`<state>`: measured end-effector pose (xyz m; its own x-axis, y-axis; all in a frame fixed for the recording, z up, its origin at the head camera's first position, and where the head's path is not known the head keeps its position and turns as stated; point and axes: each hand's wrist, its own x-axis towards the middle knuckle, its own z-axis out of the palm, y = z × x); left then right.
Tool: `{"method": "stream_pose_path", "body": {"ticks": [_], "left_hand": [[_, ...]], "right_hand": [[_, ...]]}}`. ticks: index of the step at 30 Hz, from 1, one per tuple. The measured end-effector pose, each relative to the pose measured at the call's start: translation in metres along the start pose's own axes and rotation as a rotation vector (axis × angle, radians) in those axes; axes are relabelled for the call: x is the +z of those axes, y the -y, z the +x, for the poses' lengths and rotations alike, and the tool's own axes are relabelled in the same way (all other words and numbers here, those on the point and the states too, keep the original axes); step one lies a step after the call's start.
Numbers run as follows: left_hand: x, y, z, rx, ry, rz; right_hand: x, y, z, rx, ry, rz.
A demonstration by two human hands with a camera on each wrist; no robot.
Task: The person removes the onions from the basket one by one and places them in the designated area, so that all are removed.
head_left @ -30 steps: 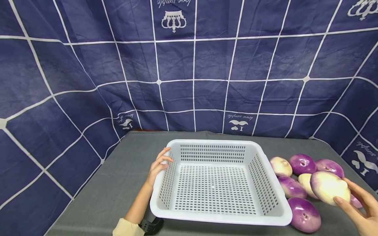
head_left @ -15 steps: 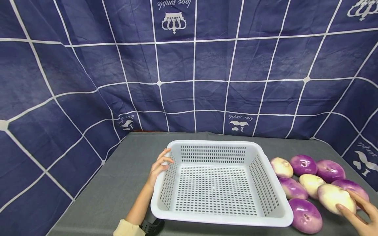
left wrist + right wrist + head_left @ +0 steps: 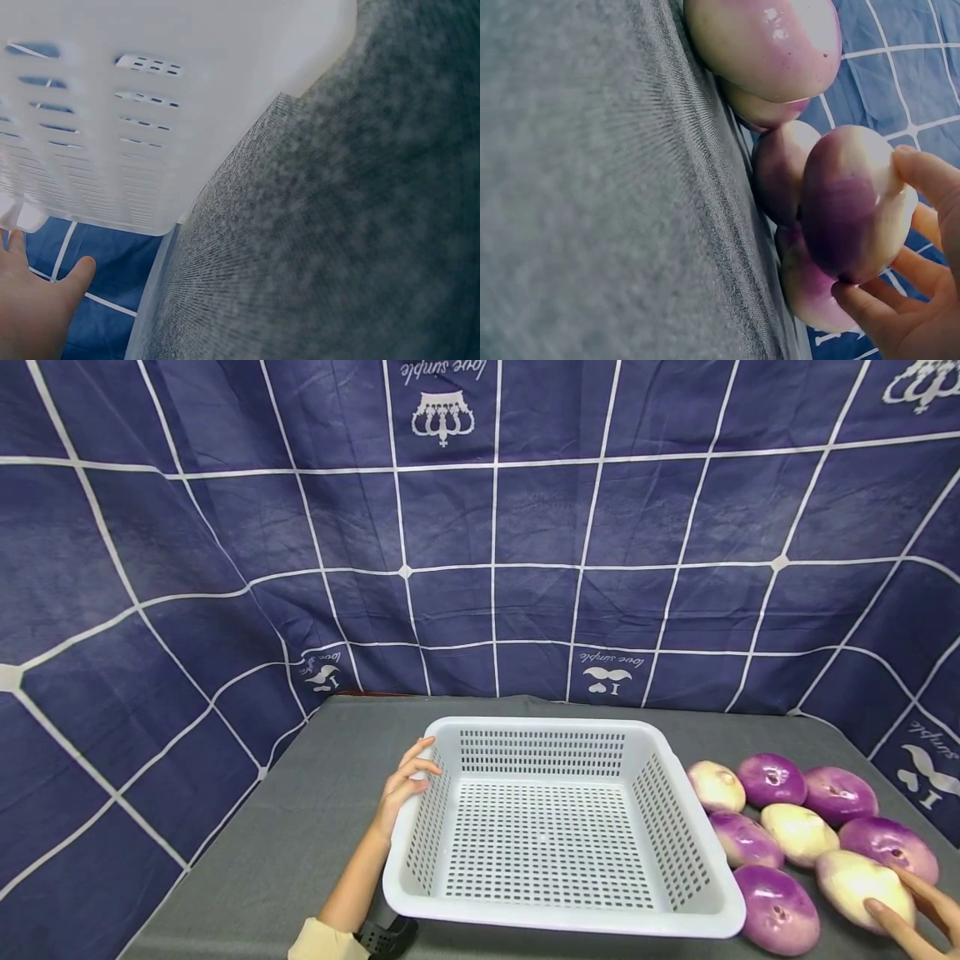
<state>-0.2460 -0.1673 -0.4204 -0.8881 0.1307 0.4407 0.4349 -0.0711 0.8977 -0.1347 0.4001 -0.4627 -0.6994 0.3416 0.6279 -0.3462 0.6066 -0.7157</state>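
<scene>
On the grey-covered table stands a white plastic basket (image 3: 562, 922) with slotted walls and nothing inside. My left hand (image 3: 397, 789) holds the basket's left rim, its fingers hooked over the edge. In the left wrist view, part of my left hand (image 3: 37, 300) shows below the basket wall (image 3: 150, 172). At the lower right, my right hand (image 3: 918, 914) grips a white-and-purple turnip (image 3: 855, 885). The right wrist view shows that turnip (image 3: 851, 202) between the thumb and fingers of my right hand (image 3: 915, 300); whether it touches the table cannot be told.
Several more turnips, purple (image 3: 776, 910) and whitish (image 3: 798, 833), lie in a cluster right of the basket, the nearest ones close against its wall. A dark blue checked cloth (image 3: 540, 518) hangs behind and at both sides of the grey table cover (image 3: 330, 777).
My right hand has moved the turnip down and to the right, away from the other whitish turnip, uncovering the purple one behind. The left hand and basket have stayed put.
</scene>
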Motion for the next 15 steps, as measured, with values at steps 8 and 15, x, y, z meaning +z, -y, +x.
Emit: {"method": "stream_pose_path", "body": {"ticks": [8,15], "left_hand": [[0.001,-0.001,0.001,-0.005,-0.008,0.004],[0.001,-0.002,0.001,-0.007,-0.003,0.01]], "right_hand": [[0.003,-0.014,-0.01,0.062,-0.037,-0.044],[0.008,-0.024,-0.018,0.104,-0.083,-0.082]]}}
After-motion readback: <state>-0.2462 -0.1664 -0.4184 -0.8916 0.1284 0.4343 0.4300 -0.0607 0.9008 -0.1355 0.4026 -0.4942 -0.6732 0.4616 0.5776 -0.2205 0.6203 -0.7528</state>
